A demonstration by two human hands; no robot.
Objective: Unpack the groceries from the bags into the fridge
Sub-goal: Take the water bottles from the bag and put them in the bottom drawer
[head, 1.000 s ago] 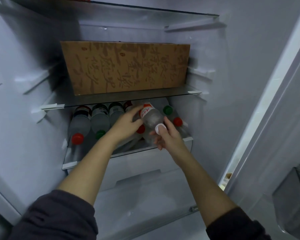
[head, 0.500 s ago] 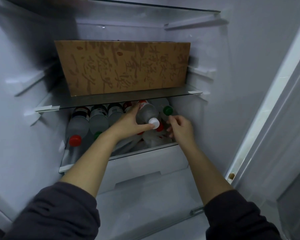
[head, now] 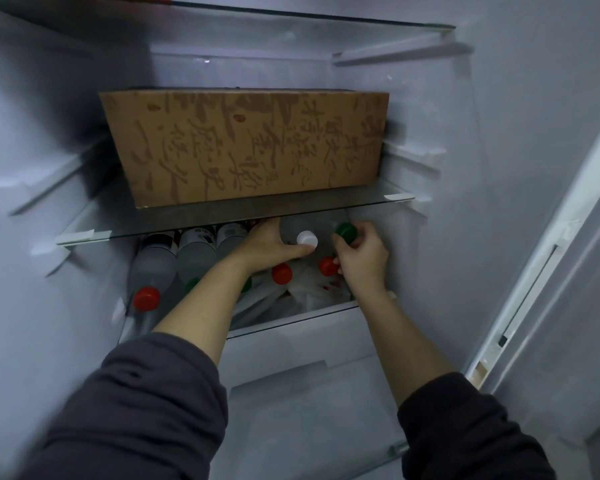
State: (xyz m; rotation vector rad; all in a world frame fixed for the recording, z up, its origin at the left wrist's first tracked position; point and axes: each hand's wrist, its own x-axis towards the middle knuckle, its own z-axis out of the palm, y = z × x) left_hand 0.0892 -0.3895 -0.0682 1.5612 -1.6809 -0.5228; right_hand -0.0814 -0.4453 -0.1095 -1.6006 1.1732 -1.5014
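The fingers of the left hand curl round the neck end of a white-capped bottle, thumb under the cap. Their tips go up behind the front edge of the glass shelf and are hidden there. The fingers of the right hand pinch the cap of a green-capped bottle just to the right. Its body is hidden by the hand and the shelf edge, so how it lies cannot be told.

Both bottles are in the lower compartment of the fridge, on top of other bottles. Below the hands two red caps show, their bottles mostly covered by wrist and forearm. Something pale and crumpled lies beneath them, too blurred to name. To the left three more bottles lie side by side with caps toward the front, their labels half cut off by the glass shelf. The leftmost has a red cap.

A cardboard box sits on the glass shelf, filling nearly its whole width and close to the front edge. The gap between the glass shelf and the stacked bottles is tight around the hands. The front lip of the lower shelf runs just under the right wrist, with a white drawer front below it. At the top a red object is cut off by the frame. Dark sleeves cover both arms from the mid-forearm back.
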